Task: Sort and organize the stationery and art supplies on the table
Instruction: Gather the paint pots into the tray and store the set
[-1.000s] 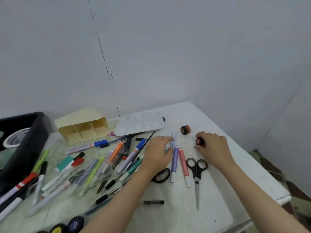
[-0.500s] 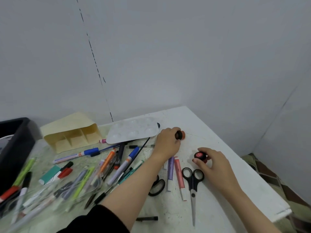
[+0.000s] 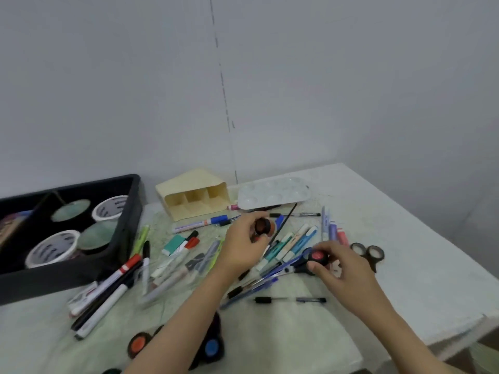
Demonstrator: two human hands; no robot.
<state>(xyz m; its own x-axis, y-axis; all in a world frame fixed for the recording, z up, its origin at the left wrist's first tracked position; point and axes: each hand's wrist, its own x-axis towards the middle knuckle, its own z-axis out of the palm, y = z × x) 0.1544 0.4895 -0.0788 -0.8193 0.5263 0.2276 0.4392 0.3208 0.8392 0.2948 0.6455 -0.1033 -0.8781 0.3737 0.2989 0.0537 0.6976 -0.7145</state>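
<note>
- At the near edge, two pots (image 3: 139, 344) are sitting together, one with an orange lid and one with a blue lid, partly hidden behind the left forearm.
- Just beyond them a black pen (image 3: 290, 300) is lying alone on the table (image 3: 405, 238).
- The right hand (image 3: 341, 268) is pinching the red pot (image 3: 318, 256) between thumb and fingertips. Half a second ago it was holding this pot beside the scissors (image 3: 367, 252); now it is bringing it over the right edge of the pens (image 3: 286, 247).
- The left hand (image 3: 243, 245) is pinching the orange pot (image 3: 263, 226) with thumb and curled fingers. It was only just closing on this pot out near the palette (image 3: 272, 195); now it is carrying it, raised, above the pens.
- Farther back, the organizer (image 3: 194, 197) is lying on its side with its compartments facing the person.
- The view is swinging left, so the bin (image 3: 129, 211) with its tape rolls is coming into the picture.
- Judging by this, both stray pots are now in hand and are probably heading to join the near pots. The pens are not yet sorted.
</note>
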